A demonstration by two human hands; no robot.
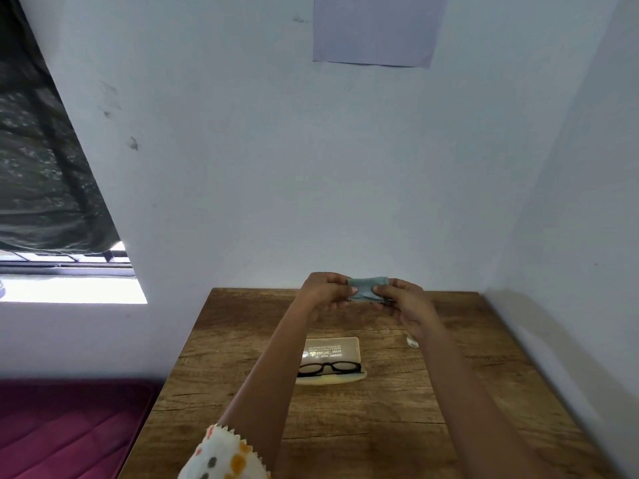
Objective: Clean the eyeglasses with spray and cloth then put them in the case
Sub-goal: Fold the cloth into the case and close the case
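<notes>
Black-framed eyeglasses (330,368) lie in the pale yellow open case (332,379), whose clear lid (333,350) with printed text is folded back toward the wall. Above the far part of the table, my left hand (323,292) and my right hand (403,297) both pinch a small grey-green cloth (367,288), stretched between them. A small clear object, perhaps the spray bottle (412,341), peeks out beside my right forearm; most of it is hidden.
The wooden table (345,426) stands in a corner, with white walls behind it and to the right. A maroon mattress (69,430) lies low at the left. A window with a dark curtain (45,167) is at the far left.
</notes>
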